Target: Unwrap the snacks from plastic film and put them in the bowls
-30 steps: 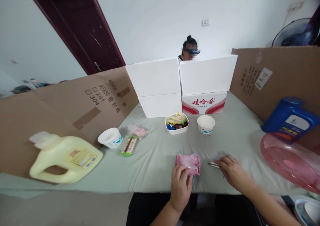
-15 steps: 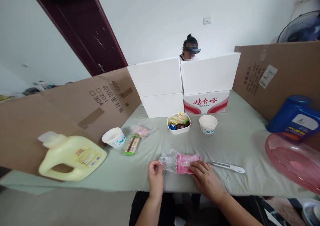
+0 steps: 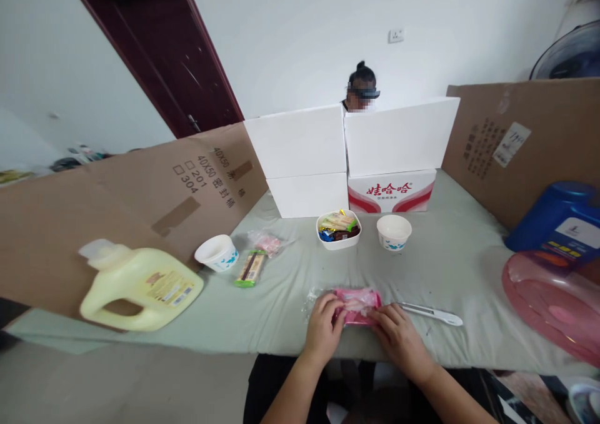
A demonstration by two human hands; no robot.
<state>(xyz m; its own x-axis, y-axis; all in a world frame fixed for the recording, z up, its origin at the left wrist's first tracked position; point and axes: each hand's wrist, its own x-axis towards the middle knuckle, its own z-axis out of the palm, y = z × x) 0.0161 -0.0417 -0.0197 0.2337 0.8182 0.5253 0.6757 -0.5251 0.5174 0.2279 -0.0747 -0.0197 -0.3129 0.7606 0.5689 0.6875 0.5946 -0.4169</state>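
Fingers part-curled, the left hand (image 3: pixel 323 325) and right hand (image 3: pixel 400 338) hold opposite ends of a pink packet (image 3: pixel 359 300) near the counter's (image 3: pixel 267 327) front edge. Seemingly light, soft and slippery, it suits gripping by its ends; a white-handled knife (image 3: pixel 439 315) lies beside.

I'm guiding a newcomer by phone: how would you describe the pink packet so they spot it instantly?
Find the green-covered table and its near edge. There the left hand and right hand touch the flat pink packet. Unlike the slim white tool to its right, it is broad and bright pink.
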